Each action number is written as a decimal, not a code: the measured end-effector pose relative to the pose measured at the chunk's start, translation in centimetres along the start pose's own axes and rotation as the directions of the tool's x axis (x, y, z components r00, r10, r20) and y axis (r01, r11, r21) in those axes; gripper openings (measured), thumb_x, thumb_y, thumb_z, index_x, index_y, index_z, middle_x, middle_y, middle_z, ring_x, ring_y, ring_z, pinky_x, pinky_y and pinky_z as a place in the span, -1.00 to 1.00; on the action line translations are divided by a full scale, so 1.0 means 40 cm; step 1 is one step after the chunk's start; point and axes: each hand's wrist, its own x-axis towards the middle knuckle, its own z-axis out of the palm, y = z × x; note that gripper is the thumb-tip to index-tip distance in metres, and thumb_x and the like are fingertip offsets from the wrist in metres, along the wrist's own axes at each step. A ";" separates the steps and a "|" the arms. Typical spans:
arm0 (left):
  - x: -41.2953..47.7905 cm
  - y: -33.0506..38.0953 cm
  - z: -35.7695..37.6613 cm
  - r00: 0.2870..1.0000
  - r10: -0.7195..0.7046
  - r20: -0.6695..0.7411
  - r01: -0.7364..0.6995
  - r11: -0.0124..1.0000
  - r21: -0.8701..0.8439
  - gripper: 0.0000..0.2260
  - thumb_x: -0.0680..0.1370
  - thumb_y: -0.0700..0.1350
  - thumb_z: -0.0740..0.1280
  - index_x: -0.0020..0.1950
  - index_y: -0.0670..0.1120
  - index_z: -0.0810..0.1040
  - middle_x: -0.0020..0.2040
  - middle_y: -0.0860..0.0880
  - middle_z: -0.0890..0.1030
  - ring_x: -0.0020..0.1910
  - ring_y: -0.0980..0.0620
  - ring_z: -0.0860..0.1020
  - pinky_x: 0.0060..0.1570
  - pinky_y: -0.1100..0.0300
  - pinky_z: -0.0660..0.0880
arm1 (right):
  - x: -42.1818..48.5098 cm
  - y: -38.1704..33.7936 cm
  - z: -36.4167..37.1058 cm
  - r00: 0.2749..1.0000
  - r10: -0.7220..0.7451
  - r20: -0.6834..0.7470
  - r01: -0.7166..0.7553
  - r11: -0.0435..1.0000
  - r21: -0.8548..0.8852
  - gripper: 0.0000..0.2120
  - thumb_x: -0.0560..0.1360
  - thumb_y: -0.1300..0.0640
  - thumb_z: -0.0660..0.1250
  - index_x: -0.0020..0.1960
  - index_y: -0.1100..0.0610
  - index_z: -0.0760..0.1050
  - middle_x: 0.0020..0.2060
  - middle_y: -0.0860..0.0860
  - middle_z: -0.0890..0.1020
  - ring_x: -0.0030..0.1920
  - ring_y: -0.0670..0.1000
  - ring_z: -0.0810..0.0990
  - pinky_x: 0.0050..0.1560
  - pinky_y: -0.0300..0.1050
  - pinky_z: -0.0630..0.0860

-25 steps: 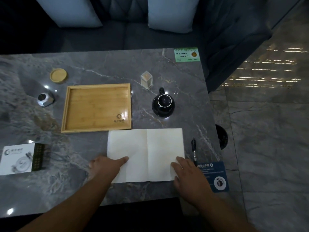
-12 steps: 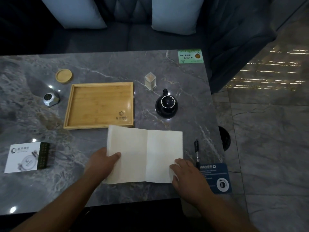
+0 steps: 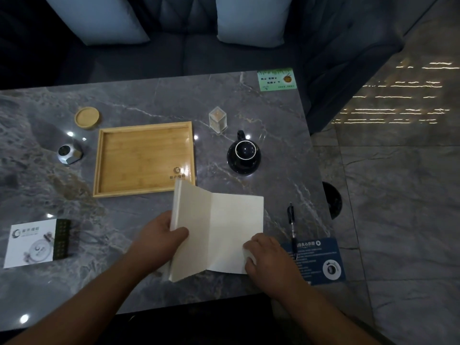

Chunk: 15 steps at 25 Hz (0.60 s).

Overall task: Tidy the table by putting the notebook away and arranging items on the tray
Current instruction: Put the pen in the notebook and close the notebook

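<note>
A cream-paged notebook (image 3: 224, 227) lies half open at the near edge of the grey marble-patterned table (image 3: 149, 103), its right half flat on the stone and its left half raised at a steep tilt. The left hand (image 3: 159, 235) grips that raised half, with the thumb lying across the inner page and the fingers hidden behind the cover. The right hand (image 3: 268, 257) rests on the lower right corner of the flat page, fingers pressing down and closed round nothing. The far corner of the lifted half shows in front of the near right corner of the rectangular bamboo tray (image 3: 139, 158), which sits just beyond the notebook with nothing in it. To the right of the tray stands a glossy black round pot with a white-rimmed opening (image 3: 244, 155), and beyond that a small clear square container (image 3: 218, 120). On the tray's left are a round wooden coaster (image 3: 86, 117) and a silver faceted object (image 3: 68, 153) — both apart from the tray. A black pen (image 3: 291, 225) lies just right of the notebook, its near end on a dark blue printed card (image 3: 316, 262). A white and dark green printed box (image 3: 34, 242) sits at the near left, and a green card (image 3: 276, 79) at the far right corner.
</note>
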 end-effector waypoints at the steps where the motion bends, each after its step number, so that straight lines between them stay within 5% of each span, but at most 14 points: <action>1: -0.002 0.019 0.011 0.999 0.013 0.048 -0.014 1.000 0.022 -0.62 0.45 0.04 0.35 0.26 0.11 0.54 0.04 0.08 0.65 -0.04 0.12 0.62 -0.11 0.11 0.53 | 0.005 0.001 -0.003 1.000 0.013 -0.002 -0.013 0.999 0.030 -0.68 0.49 0.04 0.26 0.22 0.06 0.56 0.15 0.03 0.55 0.17 0.08 0.51 0.18 -0.02 0.51; 5: -0.001 0.089 0.076 0.981 0.020 0.192 -0.041 0.994 0.106 -0.64 0.38 0.08 0.35 0.18 0.10 0.54 0.00 0.09 0.65 -0.05 0.06 0.64 -0.02 0.00 0.63 | 0.016 0.014 -0.012 0.998 0.061 0.010 -0.062 0.992 0.107 -0.67 0.54 0.03 0.25 0.26 0.07 0.54 0.21 0.04 0.55 0.20 0.06 0.50 0.23 -0.07 0.46; 9: 0.018 0.121 0.171 0.971 0.018 0.238 -0.059 0.985 0.165 -0.59 0.28 0.17 0.33 0.05 0.02 0.55 0.01 0.05 0.63 -0.13 0.06 0.63 -0.17 0.01 0.68 | 0.017 0.029 -0.020 0.993 0.114 0.034 -0.119 0.972 0.202 -0.68 0.56 0.03 0.30 0.30 0.04 0.54 0.23 0.02 0.58 0.21 0.02 0.52 0.21 -0.12 0.44; 13: 0.061 0.125 0.270 0.951 -0.011 0.310 -0.064 0.971 0.230 -0.49 0.46 0.11 0.31 0.37 -0.02 0.42 0.08 0.07 0.49 -0.12 0.08 0.57 -0.38 0.15 0.67 | 0.008 0.040 -0.028 0.966 0.247 0.080 -0.258 0.886 0.384 -0.77 0.59 0.03 0.30 0.23 -0.06 0.58 0.15 -0.05 0.65 0.07 -0.07 0.60 0.11 -0.14 0.55; 15: 0.078 0.124 0.304 0.940 -0.023 0.341 -0.066 0.967 0.247 -0.43 0.50 0.10 0.28 0.48 -0.02 0.32 0.15 0.03 0.52 -0.07 0.05 0.57 -0.26 0.13 0.68 | 0.000 0.046 -0.027 0.947 0.296 0.125 -0.321 0.845 0.429 -0.81 0.62 0.01 0.28 0.20 -0.11 0.57 0.12 -0.10 0.65 0.05 -0.11 0.61 0.10 -0.12 0.58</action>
